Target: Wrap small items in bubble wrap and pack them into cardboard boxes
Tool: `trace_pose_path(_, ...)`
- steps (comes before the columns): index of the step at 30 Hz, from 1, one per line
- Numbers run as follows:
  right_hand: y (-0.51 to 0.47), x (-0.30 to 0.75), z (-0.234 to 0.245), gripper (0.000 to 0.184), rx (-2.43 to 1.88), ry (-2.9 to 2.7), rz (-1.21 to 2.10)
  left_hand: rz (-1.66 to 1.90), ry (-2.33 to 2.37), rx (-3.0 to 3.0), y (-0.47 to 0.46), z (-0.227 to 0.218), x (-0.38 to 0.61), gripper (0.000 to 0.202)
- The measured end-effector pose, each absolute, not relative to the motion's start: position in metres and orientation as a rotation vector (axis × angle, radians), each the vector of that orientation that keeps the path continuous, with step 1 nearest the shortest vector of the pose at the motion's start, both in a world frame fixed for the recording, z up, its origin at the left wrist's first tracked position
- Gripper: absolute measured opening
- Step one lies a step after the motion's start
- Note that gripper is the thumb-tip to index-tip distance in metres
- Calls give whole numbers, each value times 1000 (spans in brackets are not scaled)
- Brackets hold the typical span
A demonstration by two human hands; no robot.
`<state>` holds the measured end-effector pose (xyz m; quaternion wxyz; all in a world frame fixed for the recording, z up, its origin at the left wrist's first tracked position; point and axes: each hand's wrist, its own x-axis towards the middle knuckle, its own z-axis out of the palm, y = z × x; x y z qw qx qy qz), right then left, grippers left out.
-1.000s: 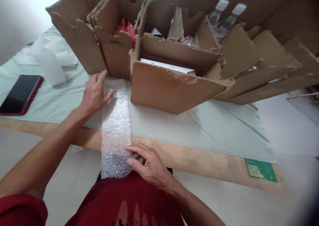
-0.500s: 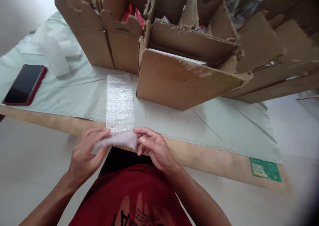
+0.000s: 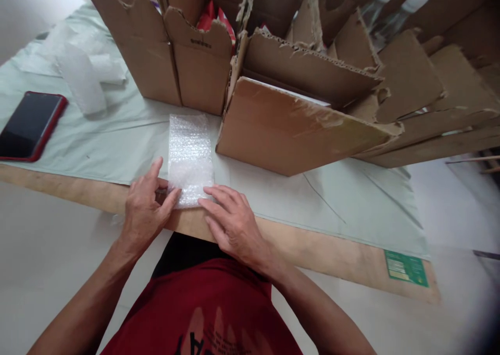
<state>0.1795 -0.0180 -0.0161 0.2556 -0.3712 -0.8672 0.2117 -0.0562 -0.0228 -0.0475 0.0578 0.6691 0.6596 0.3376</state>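
A strip of bubble wrap (image 3: pixel 190 146) lies flat on the cloth, its near end doubled back over itself so that a fold runs along the table's front edge. At the fold's left corner, my left hand (image 3: pixel 146 206) rests with its thumb on the wrap; the index finger is stretched out and another finger is bent beside the wrap's edge. My right hand (image 3: pixel 234 222) lies at the opposite corner, fingers extended, with fingertips touching the folded layer. Both hands have their fingers apart. Whether anything sits under the folded part cannot be made out.
Cardboard boxes (image 3: pixel 289 131) with torn edges stand behind the wrap. Red packets (image 3: pixel 213 19) and clear bottles (image 3: pixel 398 19) show inside the compartments. At left are a phone (image 3: pixel 29 125) and crumpled bubble wrap (image 3: pixel 80 76). A green label (image 3: pixel 406 268) is on the front board.
The blurred whitish end of the wrap, held up between both hands, is now down on the strip. Both hands have moved forward onto the table, and the view has shifted slightly.
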Motion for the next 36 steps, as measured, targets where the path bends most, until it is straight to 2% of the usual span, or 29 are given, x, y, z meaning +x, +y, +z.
trace_pose_path(3, -6, 172, -24, 40, -998, -2561, 468, 968, 2021, 2063, -19, -50, -57, 67)
trace_pose_path(7, 4, 167, -31, 32, -974, -2619, 368, 1074, 1987, 2169, -25, -46, -59, 64)
trace_pose_path(11, 6, 168, -30, 30, -934, -2578, 413, 1111, 1753, 2371, -42, -34, -61, 67)
trace_pose_path(14, 8, 167, -26, 28, -921, -2507, 579, 1020, 1575, 2438, -51, -26, -59, 54)
trace_pose_path(18, 9, 166, -21, 25, -1026, -2384, 738, 1031, 1605, 2279, -51, -23, -57, 38)
trace_pose_path(23, 3, 170, -18, 27, -1067, -2332, 439, 964, 1763, 2201, -38, -27, -57, 30)
trace_pose_path(27, 5, 170, -22, 26, -926, -2508, 299, 988, 1831, 2291, -30, -34, -57, 31)
trace_pose_path(30, 10, 168, -25, 25, -949, -2581, 301, 1021, 1808, 2355, -35, -36, -59, 40)
trace_pose_path(33, 12, 167, -22, 24, -940, -2560, 422, 996, 1644, 2446, -46, -33, -64, 47)
trace_pose_path(36, 14, 168, -16, 21, -923, -2502, 654, 1001, 1575, 2385, -51, -27, -67, 43)
